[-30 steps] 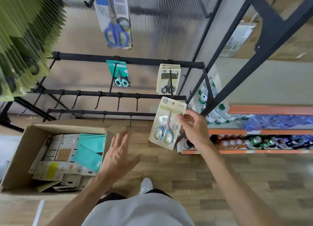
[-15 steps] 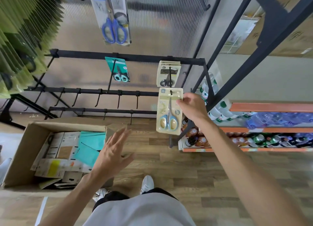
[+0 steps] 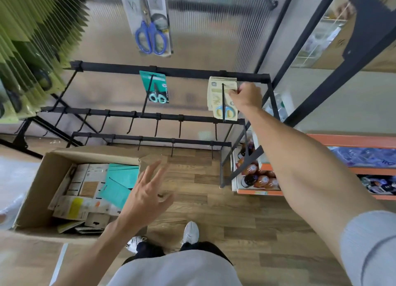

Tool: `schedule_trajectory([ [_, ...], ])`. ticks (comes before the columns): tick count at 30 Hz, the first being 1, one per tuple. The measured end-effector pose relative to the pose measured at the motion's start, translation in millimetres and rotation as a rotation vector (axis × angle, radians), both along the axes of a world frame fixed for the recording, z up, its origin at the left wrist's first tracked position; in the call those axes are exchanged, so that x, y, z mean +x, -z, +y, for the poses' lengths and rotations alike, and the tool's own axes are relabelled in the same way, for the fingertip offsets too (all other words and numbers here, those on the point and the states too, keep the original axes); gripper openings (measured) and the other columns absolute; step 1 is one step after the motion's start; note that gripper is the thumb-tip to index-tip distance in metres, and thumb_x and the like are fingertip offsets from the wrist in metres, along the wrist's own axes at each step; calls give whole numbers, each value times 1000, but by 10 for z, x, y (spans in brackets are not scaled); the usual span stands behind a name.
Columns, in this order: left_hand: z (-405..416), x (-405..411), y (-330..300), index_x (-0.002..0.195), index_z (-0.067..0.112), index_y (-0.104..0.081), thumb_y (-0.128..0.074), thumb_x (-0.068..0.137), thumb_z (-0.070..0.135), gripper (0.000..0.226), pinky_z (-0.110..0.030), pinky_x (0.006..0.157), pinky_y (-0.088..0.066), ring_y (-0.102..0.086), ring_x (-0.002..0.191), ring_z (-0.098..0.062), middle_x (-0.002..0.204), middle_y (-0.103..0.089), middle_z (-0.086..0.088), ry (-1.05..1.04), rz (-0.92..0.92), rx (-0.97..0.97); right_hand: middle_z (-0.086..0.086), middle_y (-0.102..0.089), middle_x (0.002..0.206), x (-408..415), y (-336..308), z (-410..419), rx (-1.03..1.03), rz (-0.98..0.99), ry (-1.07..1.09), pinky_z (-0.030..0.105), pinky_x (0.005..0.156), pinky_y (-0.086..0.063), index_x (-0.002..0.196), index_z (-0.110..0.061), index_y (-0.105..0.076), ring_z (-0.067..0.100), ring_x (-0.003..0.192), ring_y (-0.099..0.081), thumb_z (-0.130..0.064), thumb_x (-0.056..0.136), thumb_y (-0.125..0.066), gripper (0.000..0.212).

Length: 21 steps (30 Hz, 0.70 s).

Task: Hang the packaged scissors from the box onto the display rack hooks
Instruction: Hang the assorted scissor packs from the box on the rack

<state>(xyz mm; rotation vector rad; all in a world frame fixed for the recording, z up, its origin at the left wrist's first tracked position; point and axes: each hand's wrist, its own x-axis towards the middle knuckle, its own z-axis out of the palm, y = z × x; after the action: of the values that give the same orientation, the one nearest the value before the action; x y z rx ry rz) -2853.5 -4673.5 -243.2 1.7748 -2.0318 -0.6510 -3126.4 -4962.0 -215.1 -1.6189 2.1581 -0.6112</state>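
no legible txt, print on scissor packs (image 3: pixel 222 97) & bottle labels (image 3: pixel 250 169) too blurred

— Where's the right hand (image 3: pixel 246 96)?
— Arm stretched up and forward, fingers curled, pinching a scissors pack (image 3: pixel 224 101) by its top edge.
— And the left hand (image 3: pixel 145 197)?
— Held low, palm loose, fingers spread, gripping nothing.
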Motion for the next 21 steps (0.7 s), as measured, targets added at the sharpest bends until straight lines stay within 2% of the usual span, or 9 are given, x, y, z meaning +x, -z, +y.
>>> schedule_trajectory([
  [3, 58, 41, 43, 146, 30, -39, -74, 82, 40, 74, -48, 104, -42, -39, 135, -20, 153, -31, 2, -6, -14, 8, 0, -71, 85, -31, -25, 150, 28, -4, 5, 36, 67, -60, 86, -13, -67, 18, 74, -70, -47, 86, -72, 34],
  [7, 129, 101, 127, 146, 23, -43, -76, 81, 36, 74, -42, 101, -44, -42, 135, -21, 151, -37, -2, -15, -14, 31, -2, -67, 86, -10, 117, 790, 125, 78, -211, 34, 69, -58, 95, -15, -62, 17, 77, -67, -45, 85, -73, 33],
  [9, 182, 133, 191, 143, 20, -45, -80, 79, 32, 74, -40, 99, -46, -47, 132, -25, 148, -41, -6, -11, -23, 55, -4, -69, 99, 65, 286, 1193, 184, 56, -307, 32, 75, -58, 111, -17, -63, 16, 85, -68, -51, 83, -74, 45],
  [11, 253, 175, 265, 140, 22, -45, -82, 77, 28, 74, -42, 97, -47, -50, 128, -27, 145, -45, -8, -1, -15, 73, -2, -70, 114, 193, 450, 1578, 252, 48, -399, 23, 73, -52, 121, -17, -62, 11, 86, -68, -52, 83, -74, 53],
  [13, 333, 243, 337, 138, 26, -42, -81, 75, 27, 74, -45, 96, -49, -49, 123, -21, 143, -46, -5, 2, 10, 97, 0, -69, 121, 360, 591, 1903, 299, 57, -484, 19, 72, -47, 127, -19, -59, 11, 91, -69, -53, 83, -74, 58],
  [16, 444, 386, 414, 137, 31, -38, -80, 75, 28, 76, -46, 94, -53, -51, 117, -20, 140, -47, -4, -15, 22, 155, 0, -70, 118, 616, 722, 2222, 336, 88, -584, 26, 76, -53, 132, -21, -55, 15, 98, -68, -53, 85, -72, 59],
  [21, 640, 731, 464, 140, 20, -49, -82, 75, 32, 74, -40, 92, -51, -58, 115, -29, 140, -50, -8, -104, -61, 239, -1, -74, 105, 1044, 854, 2405, 304, 167, -724, 34, 74, -59, 131, -27, -51, 14, 88, -71, -57, 85, -69, 58],
])
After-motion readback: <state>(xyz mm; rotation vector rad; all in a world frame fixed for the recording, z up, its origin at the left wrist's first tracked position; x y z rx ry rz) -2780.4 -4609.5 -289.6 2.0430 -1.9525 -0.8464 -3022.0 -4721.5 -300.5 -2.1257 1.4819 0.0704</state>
